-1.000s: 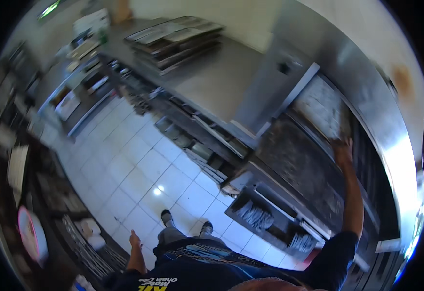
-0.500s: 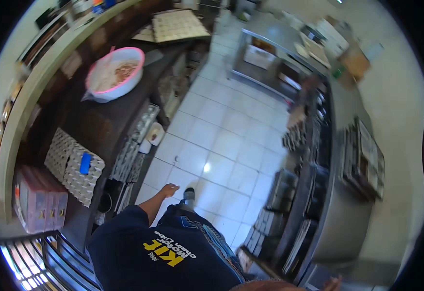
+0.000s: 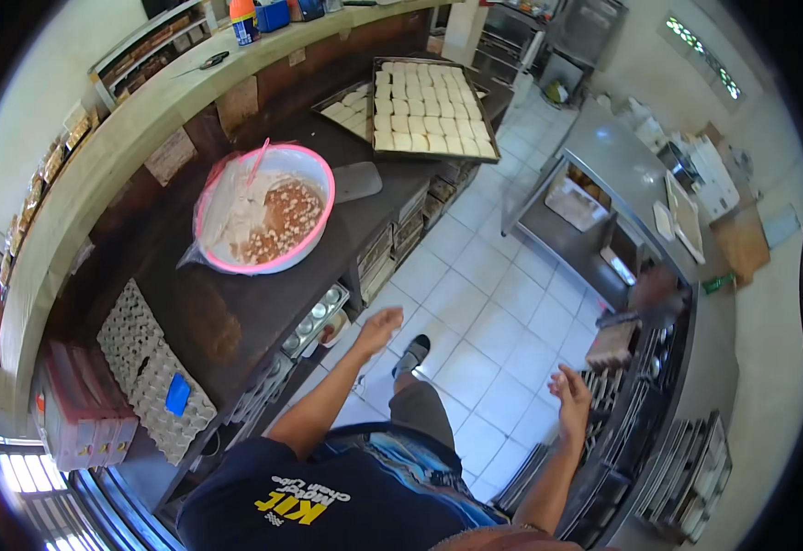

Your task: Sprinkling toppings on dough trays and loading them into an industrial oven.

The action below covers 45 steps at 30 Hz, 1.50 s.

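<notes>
My left hand (image 3: 380,331) hangs in the air over the tiled floor, empty, its fingers loosely apart. Nearest to it are the edge of the dark counter (image 3: 201,317) and the metal pans stored below. On that counter stands a white basin with a pink rim (image 3: 326,223), holding pale powder, a brown mixture with light bits, and a pink-handled utensil. My right hand (image 3: 570,397), also empty with fingers half bent and apart, is raised near the stacked baking pans (image 3: 600,390) of the right-hand rack. Neither hand touches anything.
Farther along the counter lies a large tray of pale dough pieces (image 3: 429,110). Egg cartons (image 3: 158,372) with a blue object (image 3: 178,395) and pink-lidded plastic boxes (image 3: 87,413) sit at the near left. A steel table (image 3: 617,151) stands ahead right; white floor tiles (image 3: 461,275) run between.
My view has moved forward along the aisle, so the basin and dough tray appear larger. My right hand has risen fully into view. My left hand remains empty.
</notes>
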Each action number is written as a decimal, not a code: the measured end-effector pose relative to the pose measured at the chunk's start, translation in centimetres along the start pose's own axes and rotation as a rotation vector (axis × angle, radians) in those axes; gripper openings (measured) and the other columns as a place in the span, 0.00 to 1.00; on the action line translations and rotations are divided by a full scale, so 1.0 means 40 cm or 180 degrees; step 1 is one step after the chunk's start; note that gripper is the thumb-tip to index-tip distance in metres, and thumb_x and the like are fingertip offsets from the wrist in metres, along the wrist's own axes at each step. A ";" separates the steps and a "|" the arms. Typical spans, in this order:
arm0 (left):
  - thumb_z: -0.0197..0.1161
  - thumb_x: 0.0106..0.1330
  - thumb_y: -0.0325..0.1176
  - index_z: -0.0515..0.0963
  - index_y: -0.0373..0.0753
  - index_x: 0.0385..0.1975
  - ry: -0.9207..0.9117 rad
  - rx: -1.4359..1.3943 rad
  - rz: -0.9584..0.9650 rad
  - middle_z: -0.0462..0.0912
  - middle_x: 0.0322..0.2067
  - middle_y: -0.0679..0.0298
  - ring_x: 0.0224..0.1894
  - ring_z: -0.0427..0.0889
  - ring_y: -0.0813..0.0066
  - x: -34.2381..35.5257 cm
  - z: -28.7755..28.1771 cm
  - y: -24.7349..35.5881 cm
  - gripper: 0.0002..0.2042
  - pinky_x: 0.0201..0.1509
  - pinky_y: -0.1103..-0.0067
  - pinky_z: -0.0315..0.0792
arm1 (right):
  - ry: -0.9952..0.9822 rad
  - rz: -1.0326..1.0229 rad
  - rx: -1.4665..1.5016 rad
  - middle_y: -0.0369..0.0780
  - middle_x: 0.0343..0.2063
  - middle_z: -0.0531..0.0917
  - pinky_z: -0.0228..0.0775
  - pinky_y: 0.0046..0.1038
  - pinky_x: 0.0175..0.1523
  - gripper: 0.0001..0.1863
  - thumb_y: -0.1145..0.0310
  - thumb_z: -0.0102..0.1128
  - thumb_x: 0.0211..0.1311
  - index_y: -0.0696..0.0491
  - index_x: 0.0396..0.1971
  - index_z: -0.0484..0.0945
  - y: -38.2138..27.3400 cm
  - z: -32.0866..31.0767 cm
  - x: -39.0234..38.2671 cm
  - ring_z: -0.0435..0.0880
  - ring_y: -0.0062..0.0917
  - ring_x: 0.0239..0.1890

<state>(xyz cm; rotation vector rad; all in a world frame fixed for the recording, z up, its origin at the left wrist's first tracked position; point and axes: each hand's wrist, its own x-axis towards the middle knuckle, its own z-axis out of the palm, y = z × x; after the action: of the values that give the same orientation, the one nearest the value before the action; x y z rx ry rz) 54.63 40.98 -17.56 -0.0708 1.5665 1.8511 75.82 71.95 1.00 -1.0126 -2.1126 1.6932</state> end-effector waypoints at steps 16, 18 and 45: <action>0.58 0.55 0.48 0.67 0.30 0.50 0.2828 0.0820 0.0355 0.73 0.48 0.48 0.48 0.74 0.58 0.654 -0.209 0.332 0.30 0.51 0.73 0.67 | -0.0571 -0.0216 -0.1416 0.41 0.33 0.79 0.67 0.26 0.33 0.28 0.44 0.44 0.59 0.56 0.40 0.77 -0.047 0.571 1.124 0.75 0.27 0.31; 0.58 0.54 0.51 0.69 0.28 0.48 0.2661 0.0827 0.0058 0.75 0.46 0.48 0.46 0.75 0.57 0.693 -0.247 0.323 0.31 0.50 0.74 0.68 | -0.0788 0.0202 -0.1315 0.42 0.33 0.79 0.68 0.27 0.33 0.31 0.42 0.42 0.59 0.57 0.41 0.77 -0.026 0.617 1.161 0.76 0.27 0.32; 0.64 0.51 0.42 0.73 0.28 0.33 0.3984 0.0414 0.0398 0.77 0.26 0.56 0.26 0.72 0.67 -0.101 0.552 0.265 0.20 0.34 0.77 0.68 | -0.2252 -0.0830 -0.2068 0.49 0.29 0.80 0.67 0.31 0.34 0.25 0.54 0.49 0.60 0.66 0.37 0.75 -0.172 0.115 0.931 0.75 0.31 0.27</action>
<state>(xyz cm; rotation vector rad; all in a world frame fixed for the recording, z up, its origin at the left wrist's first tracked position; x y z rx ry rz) 60.51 58.36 -0.82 -1.2983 2.4980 1.8429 43.60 92.11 -2.25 -0.1998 -3.2000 1.3696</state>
